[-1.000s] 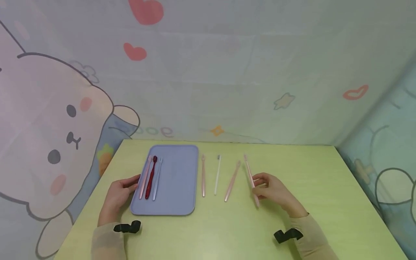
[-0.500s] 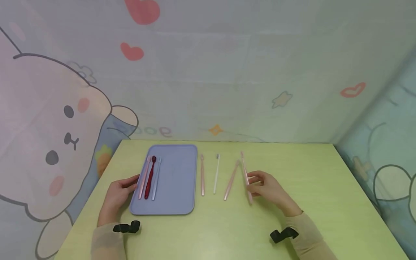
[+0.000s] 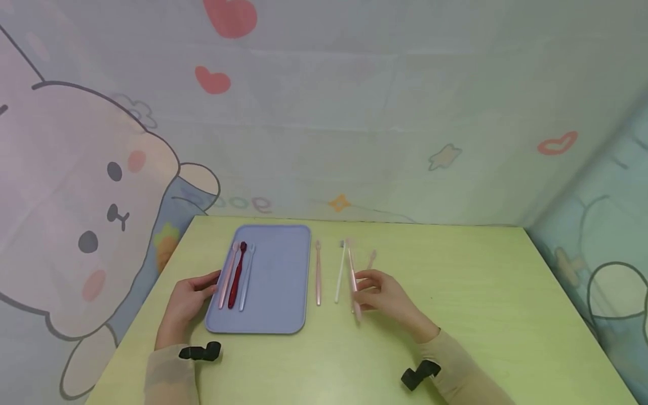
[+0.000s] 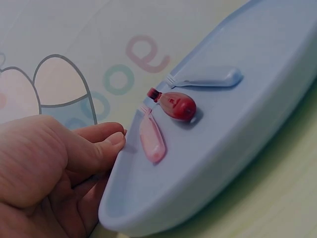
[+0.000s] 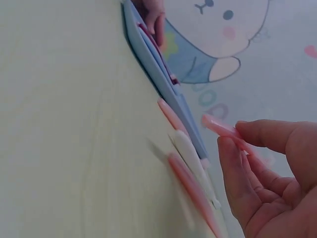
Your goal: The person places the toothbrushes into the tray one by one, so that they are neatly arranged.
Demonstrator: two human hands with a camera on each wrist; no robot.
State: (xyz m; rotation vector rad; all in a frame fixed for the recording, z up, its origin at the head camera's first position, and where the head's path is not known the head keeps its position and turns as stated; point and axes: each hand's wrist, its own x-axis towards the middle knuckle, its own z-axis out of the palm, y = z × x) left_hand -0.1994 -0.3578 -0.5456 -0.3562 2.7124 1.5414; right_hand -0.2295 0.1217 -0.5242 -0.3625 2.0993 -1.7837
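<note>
My right hand (image 3: pixel 388 299) pinches a pink toothbrush (image 3: pixel 351 264) by its handle between thumb and fingers, above the table. The toothbrush overlaps another pink toothbrush (image 3: pixel 372 259), partly hidden behind the hand. To its left lie a white toothbrush (image 3: pixel 340 275) with a dark-bristled head and another pink toothbrush (image 3: pixel 318 275). My left hand (image 3: pixel 185 304) holds the left rim of a blue-purple tray (image 3: pixel 278 281), thumb at the edge (image 4: pixel 116 140). In the tray lie a pink toothbrush (image 4: pixel 151 139), a dark red one (image 4: pixel 179 106) and a pale blue one (image 4: pixel 213 78), side by side.
The yellow-green table (image 3: pixel 481 281) reaches back to a wall cloth (image 3: pixel 354 112) printed with hearts and a cartoon bear. Black straps with small mounts sit on both wrists, the right mount (image 3: pixel 421 373) close over the table.
My right hand has moved left with the pink toothbrush, from the right of the row to beside the white toothbrush. The left hand and tray have stayed in place.
</note>
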